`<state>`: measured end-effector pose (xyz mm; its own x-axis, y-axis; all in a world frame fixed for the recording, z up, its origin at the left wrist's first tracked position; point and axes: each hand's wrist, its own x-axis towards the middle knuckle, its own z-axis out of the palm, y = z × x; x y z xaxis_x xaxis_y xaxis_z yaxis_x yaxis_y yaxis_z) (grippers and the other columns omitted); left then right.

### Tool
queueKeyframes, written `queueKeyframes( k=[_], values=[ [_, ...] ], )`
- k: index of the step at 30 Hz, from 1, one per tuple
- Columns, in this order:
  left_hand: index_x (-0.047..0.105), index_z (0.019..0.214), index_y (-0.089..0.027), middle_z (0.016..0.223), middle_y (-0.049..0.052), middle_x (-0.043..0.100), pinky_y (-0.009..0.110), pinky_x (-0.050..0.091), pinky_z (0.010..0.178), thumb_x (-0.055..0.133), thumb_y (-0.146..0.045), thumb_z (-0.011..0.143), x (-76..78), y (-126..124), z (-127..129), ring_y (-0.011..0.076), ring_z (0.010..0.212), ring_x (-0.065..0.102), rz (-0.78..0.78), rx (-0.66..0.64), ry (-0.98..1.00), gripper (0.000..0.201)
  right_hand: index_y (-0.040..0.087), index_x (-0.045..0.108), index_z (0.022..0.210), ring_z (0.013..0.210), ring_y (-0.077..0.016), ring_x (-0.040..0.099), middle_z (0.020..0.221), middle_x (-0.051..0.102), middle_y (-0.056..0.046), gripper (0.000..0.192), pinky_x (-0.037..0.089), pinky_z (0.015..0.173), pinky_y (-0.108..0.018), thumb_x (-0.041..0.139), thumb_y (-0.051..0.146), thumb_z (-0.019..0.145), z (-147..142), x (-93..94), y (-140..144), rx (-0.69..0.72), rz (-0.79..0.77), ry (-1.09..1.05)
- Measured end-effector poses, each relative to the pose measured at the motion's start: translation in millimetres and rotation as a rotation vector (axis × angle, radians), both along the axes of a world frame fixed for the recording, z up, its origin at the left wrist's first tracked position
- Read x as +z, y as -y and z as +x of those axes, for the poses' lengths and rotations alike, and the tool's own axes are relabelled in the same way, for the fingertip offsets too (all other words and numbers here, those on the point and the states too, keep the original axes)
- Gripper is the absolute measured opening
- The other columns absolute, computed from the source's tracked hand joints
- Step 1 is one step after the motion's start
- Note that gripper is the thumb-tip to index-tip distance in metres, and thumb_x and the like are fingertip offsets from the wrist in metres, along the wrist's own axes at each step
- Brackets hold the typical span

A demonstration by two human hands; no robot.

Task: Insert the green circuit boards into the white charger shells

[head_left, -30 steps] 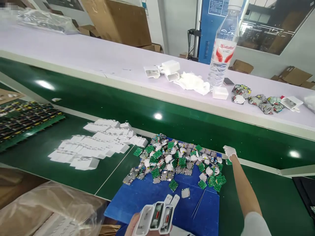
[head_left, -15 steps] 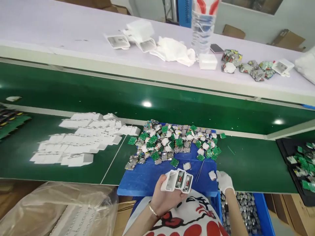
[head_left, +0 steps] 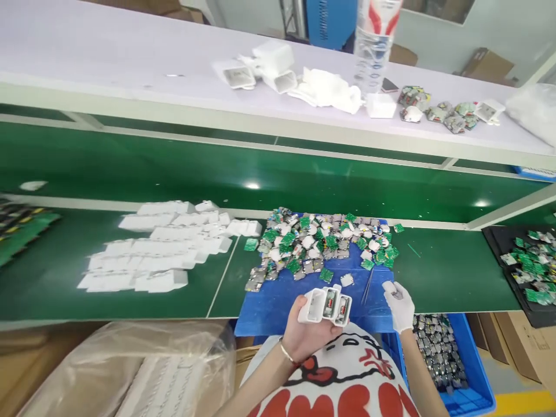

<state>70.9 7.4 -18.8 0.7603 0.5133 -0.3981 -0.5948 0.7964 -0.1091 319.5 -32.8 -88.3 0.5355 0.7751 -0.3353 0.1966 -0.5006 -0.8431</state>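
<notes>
My left hand (head_left: pixel 310 336) is bare and closed around several white plastic housings (head_left: pixel 311 306) held side by side, their open ends facing up. Red and metal parts show inside two of them; the leftmost looks hollow. Off to the right, my right hand (head_left: pixel 402 307) wears a white glove. Its fingers are closed on a small circuit board (head_left: pixel 396 294), of which only a greyish part shows. Tweezers (head_left: pixel 367 286) lie on the blue mat (head_left: pixel 278 313) between the hands. A lone board (head_left: pixel 347 280) rests just above the housings.
A heap of circuit boards (head_left: pixel 321 240) covers the mat's far part. Rows of white housings (head_left: pixel 152 255) stand left. A black tray (head_left: pixel 499 249) with boards is at right, and a blue bin (head_left: pixel 473 370) below. A shelf (head_left: pixel 174 110) crosses above, bearing a bottle (head_left: pixel 371 58).
My right hand has closed on the board that lay on the mat's right side and lifted it. My left hand still holds the housings. The whole view has shifted a little.
</notes>
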Motion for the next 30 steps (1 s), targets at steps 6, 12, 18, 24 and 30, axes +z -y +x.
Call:
queueKeyframes(
  k=[6,12,18,24,30],
  values=[
    [0.067,0.097,-0.012,0.098,0.013,0.068,0.035,0.04,0.078,0.057,-0.037,0.067,-4.7,3.9,-13.6,0.0268,0.09,0.06,0.137,0.053,-0.015,0.04,0.018,0.059,0.109,0.114,-0.0274,0.053,0.126,0.051,-0.015,0.041,0.05,0.093,-0.041,0.068,0.032,0.071,-65.8,62.8,-1.8,-0.002,0.497,-0.005],
    [0.069,0.096,-0.01,0.084,0.011,0.07,0.039,0.045,0.077,0.052,-0.029,0.056,-4.0,5.8,-18.8,0.0297,0.085,0.062,0.245,0.093,-0.045,0.047,0.028,0.062,0.111,0.096,-0.0238,0.062,0.108,0.064,-0.008,0.04,0.056,0.075,-0.034,0.07,0.018,0.073,-108.0,131.5,-5.3,0.581,0.725,0.217],
    [0.067,0.095,-0.008,0.08,0.012,0.068,0.044,0.048,0.071,0.048,-0.025,0.044,7.8,5.6,-25.4,0.0347,0.082,0.063,0.273,0.103,-0.064,0.057,0.028,0.054,0.124,0.081,-0.0211,0.064,0.094,0.069,-0.005,0.051,0.054,0.071,-0.033,0.059,0.015,0.076,-131.5,144.0,-10.7,0.937,0.849,0.531],
    [0.068,0.094,-0.011,0.079,0.011,0.068,0.042,0.049,0.063,0.049,-0.023,0.045,13.4,7.1,-30.8,0.0354,0.079,0.065,0.271,0.113,-0.083,0.054,0.027,0.048,0.129,0.075,-0.0198,0.064,0.091,0.069,-0.005,0.053,0.054,0.066,-0.03,0.054,0.014,0.078,-138.1,153.9,-12.9,0.954,0.877,0.616],
    [0.069,0.088,-0.01,0.081,0.01,0.07,0.038,0.047,0.056,0.043,-0.022,0.049,11.6,7.5,-30.3,0.0321,0.074,0.065,0.304,0.136,-0.094,0.049,0.024,0.051,0.125,0.075,-0.0199,0.064,0.091,0.069,-0.006,0.045,0.053,0.064,-0.029,0.051,0.014,0.082,-139.5,156.7,-9.8,1.025,0.848,0.663]
  ],
)
